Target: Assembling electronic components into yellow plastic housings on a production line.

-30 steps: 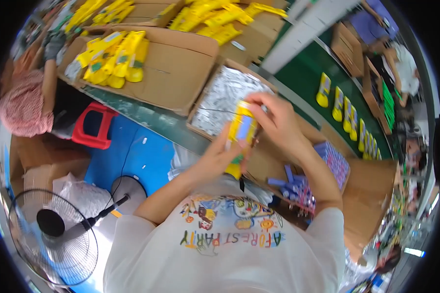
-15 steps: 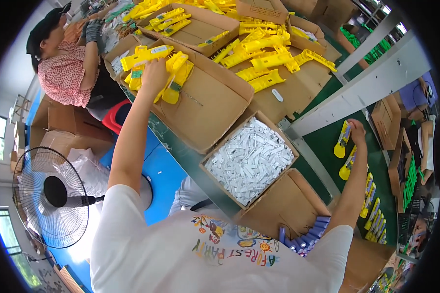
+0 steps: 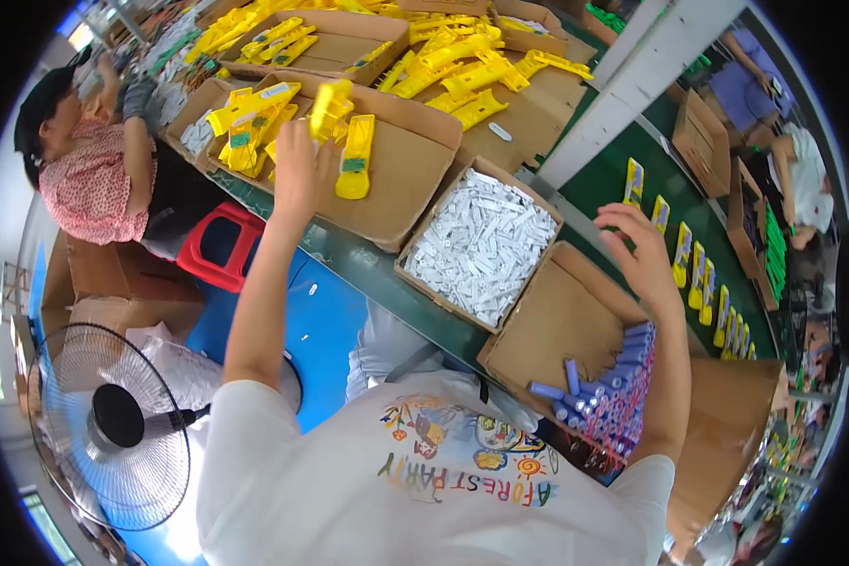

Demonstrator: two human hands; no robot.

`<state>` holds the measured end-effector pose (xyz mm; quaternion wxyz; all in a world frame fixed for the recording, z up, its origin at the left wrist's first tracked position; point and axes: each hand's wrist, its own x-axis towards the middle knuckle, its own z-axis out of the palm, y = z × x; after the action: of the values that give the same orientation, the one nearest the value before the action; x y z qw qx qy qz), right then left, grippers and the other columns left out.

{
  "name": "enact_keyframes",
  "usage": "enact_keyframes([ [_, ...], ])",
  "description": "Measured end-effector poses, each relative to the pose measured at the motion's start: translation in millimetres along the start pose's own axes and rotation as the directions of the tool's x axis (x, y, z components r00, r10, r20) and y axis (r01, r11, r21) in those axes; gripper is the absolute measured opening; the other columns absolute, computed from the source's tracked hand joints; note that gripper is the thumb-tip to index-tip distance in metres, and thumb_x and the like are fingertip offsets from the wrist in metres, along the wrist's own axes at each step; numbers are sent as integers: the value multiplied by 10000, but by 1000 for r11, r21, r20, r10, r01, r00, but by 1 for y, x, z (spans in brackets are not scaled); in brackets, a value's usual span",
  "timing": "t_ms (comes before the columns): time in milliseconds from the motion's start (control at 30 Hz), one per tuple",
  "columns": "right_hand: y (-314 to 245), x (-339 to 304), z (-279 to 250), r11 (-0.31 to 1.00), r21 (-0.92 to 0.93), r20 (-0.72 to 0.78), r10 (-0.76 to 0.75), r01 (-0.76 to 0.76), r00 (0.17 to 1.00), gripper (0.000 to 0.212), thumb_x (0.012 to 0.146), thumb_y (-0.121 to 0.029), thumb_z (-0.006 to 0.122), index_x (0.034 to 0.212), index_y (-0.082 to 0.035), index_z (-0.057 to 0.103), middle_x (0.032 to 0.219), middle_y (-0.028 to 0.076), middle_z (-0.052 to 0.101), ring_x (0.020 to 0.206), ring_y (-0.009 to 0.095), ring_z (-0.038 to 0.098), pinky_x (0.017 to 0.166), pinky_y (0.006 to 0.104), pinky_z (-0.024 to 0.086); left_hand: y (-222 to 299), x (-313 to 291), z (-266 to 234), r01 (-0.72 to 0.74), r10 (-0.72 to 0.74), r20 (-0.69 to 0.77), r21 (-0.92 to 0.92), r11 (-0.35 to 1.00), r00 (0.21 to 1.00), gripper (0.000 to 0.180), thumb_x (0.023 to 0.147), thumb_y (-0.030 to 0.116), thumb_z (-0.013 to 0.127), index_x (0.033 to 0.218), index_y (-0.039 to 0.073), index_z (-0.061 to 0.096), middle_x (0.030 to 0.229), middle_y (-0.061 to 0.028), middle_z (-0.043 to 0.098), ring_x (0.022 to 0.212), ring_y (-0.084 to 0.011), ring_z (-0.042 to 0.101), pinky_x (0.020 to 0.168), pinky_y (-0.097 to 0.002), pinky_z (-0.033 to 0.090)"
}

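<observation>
My left hand [image 3: 297,172] is closed on a yellow plastic housing [image 3: 330,108], which is blurred and tilted up over a shallow cardboard box [image 3: 410,170]. Just right of it, another yellow housing [image 3: 354,158] with a small green circuit board lies in that box. More such housings [image 3: 247,127] are heaped at the box's left end. My right hand [image 3: 637,253] hovers with fingers apart and nothing in them, between a box of small white plastic pieces [image 3: 481,247] and the green belt. Along the belt stands a row of yellow housings [image 3: 698,275].
A cardboard box [image 3: 552,307] near my body holds blue cylindrical cells [image 3: 623,377]. Yellow housings pile up at the back [image 3: 457,66]. A white metal post [image 3: 623,104] rises beside the belt. At left are a co-worker [image 3: 99,179], a red stool [image 3: 222,247] and a fan [image 3: 113,424].
My right hand has left a yellow housing on the belt and come back toward me with fingers spread. My left hand has raised a housing from the heap. The view has shifted.
</observation>
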<state>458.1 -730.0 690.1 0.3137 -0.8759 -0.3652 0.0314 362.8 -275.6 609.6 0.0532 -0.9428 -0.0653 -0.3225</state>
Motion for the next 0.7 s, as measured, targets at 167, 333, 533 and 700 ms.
enact_keyframes([
  [167, -78, 6, 48, 981, 129, -195, -117, 144, 974, 176, 837, -10, 598, 1009, -24, 633, 1149, 99, 610, 1008, 239, 602, 851, 315, 483, 144, -7, -84, 662, 267, 653, -485, -571, 709, 296, 950, 204, 536, 1189, 34, 494, 975, -95, 645, 853, -178, 637, 701, -326, 542],
  [333, -87, -4, 52, 551, -378, 24, -797, 744, 603, 256, 754, 22, 632, 998, -53, 650, 1092, 85, 648, 972, 264, 622, 855, 352, 497, 182, -26, -84, 626, 523, 645, 88, -775, 557, 404, 907, 142, 511, 1288, 35, 434, 1180, -107, 564, 1055, -220, 584, 899, -368, 500],
  [533, -76, -16, 57, 433, 823, 254, 299, -368, 920, 106, 832, -52, 628, 926, -58, 675, 861, 48, 678, 725, 90, 610, 620, 227, 484, 222, -42, -89, 516, 108, 628, -515, -684, 771, 605, 776, -52, 427, 1350, 77, 284, 1093, -112, 508, 953, -213, 564, 820, -357, 506],
  [700, -97, -32, 70, 879, 472, -158, 156, -64, 975, 94, 803, -79, 703, 850, -14, 654, 746, 15, 605, 609, 49, 577, 507, 203, 436, 224, -56, -95, 637, 295, 567, -641, -428, 769, 580, 815, 13, 422, 1368, 91, 266, 1078, -87, 502, 893, -150, 556, 757, -303, 497],
])
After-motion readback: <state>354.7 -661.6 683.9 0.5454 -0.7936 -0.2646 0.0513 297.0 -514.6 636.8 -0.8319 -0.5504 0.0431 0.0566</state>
